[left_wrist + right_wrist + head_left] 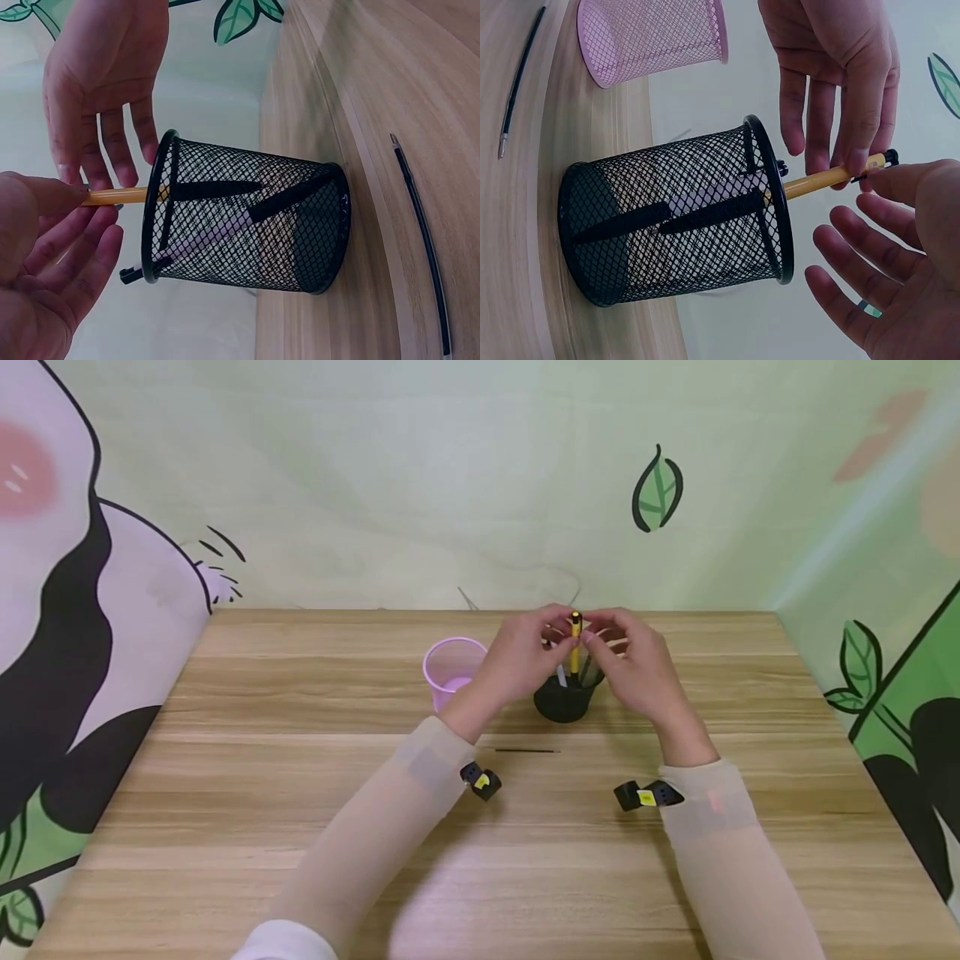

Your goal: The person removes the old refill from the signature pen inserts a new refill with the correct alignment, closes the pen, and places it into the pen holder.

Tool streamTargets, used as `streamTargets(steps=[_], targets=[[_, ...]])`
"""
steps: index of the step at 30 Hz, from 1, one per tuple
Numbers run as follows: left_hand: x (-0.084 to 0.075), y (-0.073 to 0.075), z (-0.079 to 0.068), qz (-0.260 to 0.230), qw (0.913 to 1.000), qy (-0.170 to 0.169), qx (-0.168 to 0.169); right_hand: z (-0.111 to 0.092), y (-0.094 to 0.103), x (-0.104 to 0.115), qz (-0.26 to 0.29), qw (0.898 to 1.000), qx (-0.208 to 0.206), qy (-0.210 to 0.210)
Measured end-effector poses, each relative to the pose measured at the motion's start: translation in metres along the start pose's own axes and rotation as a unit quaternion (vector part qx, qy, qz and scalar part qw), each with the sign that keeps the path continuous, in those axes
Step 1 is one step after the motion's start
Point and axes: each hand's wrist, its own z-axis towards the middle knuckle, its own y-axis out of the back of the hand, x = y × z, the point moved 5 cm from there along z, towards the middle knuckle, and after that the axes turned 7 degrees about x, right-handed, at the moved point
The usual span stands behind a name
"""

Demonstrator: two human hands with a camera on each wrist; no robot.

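My left hand (517, 652) pinches a yellow pen (116, 196) near its top, thumb on one side and fingers behind. The pen's black grip is down inside a black mesh pen cup (675, 217). On the pen's other side is my right hand (637, 664), its thumb tip right at the clip and its other fingers loosely extended. A white pen with a black grip (217, 236) leans inside the same cup. In front of the cup lies a thin black pen refill (525, 750), its metal tip showing in the left wrist view.
A pink mesh cup (455, 653) stands left of the black cup, partly behind my left forearm. The wooden table (300, 793) ends at a printed cloth backdrop (375, 485) behind both cups. Wrist cameras (648, 795) project inward from both sleeves.
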Motion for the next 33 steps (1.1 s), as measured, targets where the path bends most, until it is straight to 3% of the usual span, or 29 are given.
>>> streamTargets(steps=[7, 13, 26, 33], targets=[[0.003, -0.005, 0.003, 0.002, 0.9996, -0.025, -0.010, -0.001, 0.000, 0.001, 0.003, 1.000, -0.031, 0.007], [0.006, -0.010, 0.003, 0.001, 0.9999, -0.013, 0.007, -0.001, -0.003, 0.001, -0.012, 0.998, -0.050, 0.018], [0.008, -0.018, 0.006, 0.057, 0.9974, -0.009, 0.044, -0.005, -0.006, -0.009, -0.030, 0.998, -0.047, 0.005], [0.007, -0.021, 0.006, 0.061, 0.9966, -0.011, 0.054, -0.006, -0.007, -0.012, -0.028, 0.998, -0.050, -0.002]])
